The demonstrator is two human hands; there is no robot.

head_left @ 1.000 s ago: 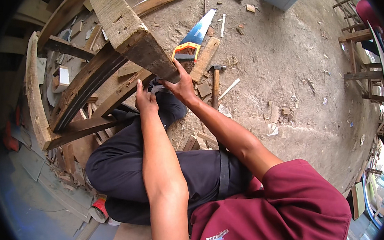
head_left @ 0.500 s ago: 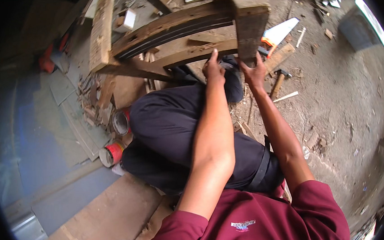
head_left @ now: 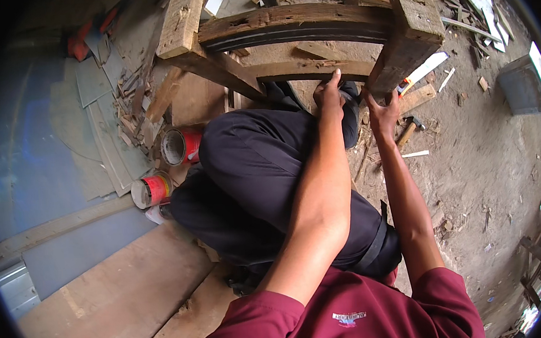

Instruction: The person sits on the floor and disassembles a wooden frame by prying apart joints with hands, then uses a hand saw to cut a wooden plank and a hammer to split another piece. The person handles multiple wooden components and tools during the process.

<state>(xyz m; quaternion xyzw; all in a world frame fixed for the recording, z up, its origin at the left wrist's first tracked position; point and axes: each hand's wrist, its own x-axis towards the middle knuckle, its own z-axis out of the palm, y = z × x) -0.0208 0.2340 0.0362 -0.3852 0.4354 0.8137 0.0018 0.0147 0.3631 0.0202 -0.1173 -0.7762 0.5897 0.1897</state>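
Observation:
A rough wooden stool-like frame (head_left: 297,22) stands tilted before my knees, its square legs joined by rails. My left hand (head_left: 330,97) is closed on its lower rail (head_left: 304,70), thumb lying on top and fingers partly hidden beneath. Around the end of the right leg (head_left: 399,63), my right hand (head_left: 383,117) grips with its thumb and fingers on either side. Just beyond that hand lie a handsaw (head_left: 429,67), partly covered by the leg, a wood offcut (head_left: 419,99) and a hammer (head_left: 410,131).
Two red cans (head_left: 181,145) (head_left: 151,190) lie beside my left knee. Wood scraps (head_left: 139,109) and boards (head_left: 111,289) cover the left side. A grey bucket (head_left: 524,87) stands at the far right, with another wooden frame (head_left: 540,249) nearer.
The frame has shifted right and hides more of the saw. Both hands moved with it, keeping their grips. The whole view has also shifted somewhat.

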